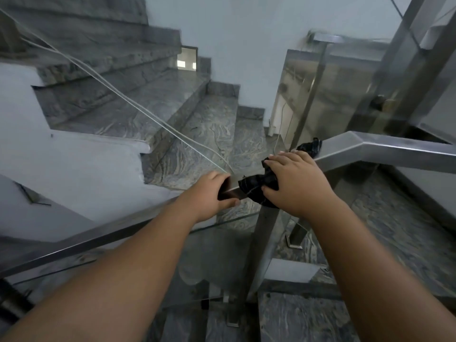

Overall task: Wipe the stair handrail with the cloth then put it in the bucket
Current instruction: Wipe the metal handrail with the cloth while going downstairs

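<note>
A square steel handrail (pixel 370 150) runs from the lower left up to a bend at the right. My right hand (pixel 293 180) presses a black cloth (pixel 256 185) onto the rail near its corner; a loose end of the cloth sticks out beyond my fingers further along the rail. My left hand (pixel 209 195) grips the bare rail just left of the cloth. No bucket is in view.
Grey marble steps (pixel 153 102) climb to the upper left, with a thin white cable (pixel 138 107) strung across them. Glass panels (pixel 320 90) and steel posts (pixel 262 245) stand under the rail. The landing floor (pixel 394 230) lies lower right.
</note>
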